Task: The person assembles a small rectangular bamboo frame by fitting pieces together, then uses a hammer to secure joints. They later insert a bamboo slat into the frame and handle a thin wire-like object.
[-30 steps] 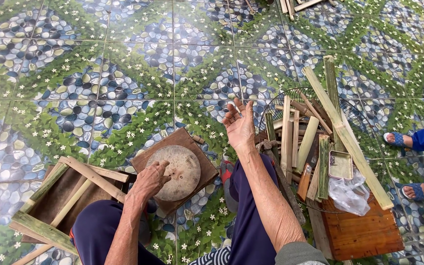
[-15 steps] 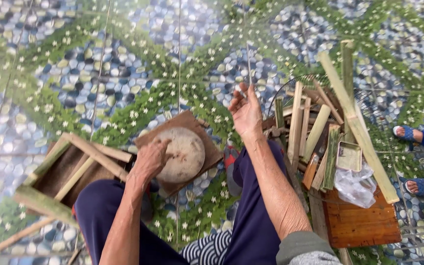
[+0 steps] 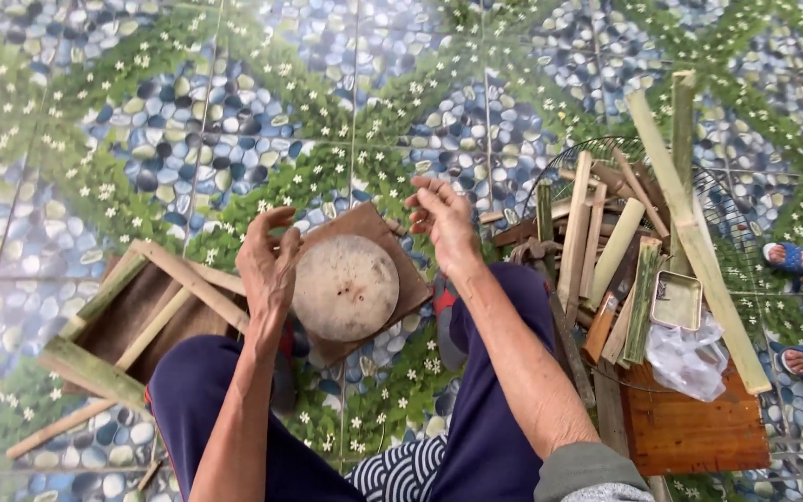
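Round pale wooden chopping block (image 3: 345, 286) lies on the tiled floor between the two raised hands.
Left hand (image 3: 269, 260) is loosely curled and grasps nothing, touching the block's left edge, so nearer; right hand (image 3: 442, 219) hovers up-right, fingers spread, empty as far as visible.

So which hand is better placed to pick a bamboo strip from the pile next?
Probably the right hand. It hangs open above the floor, on the side of the bamboo strips in the wire basket. The left hand is beside the round block, with that block between it and the pile.
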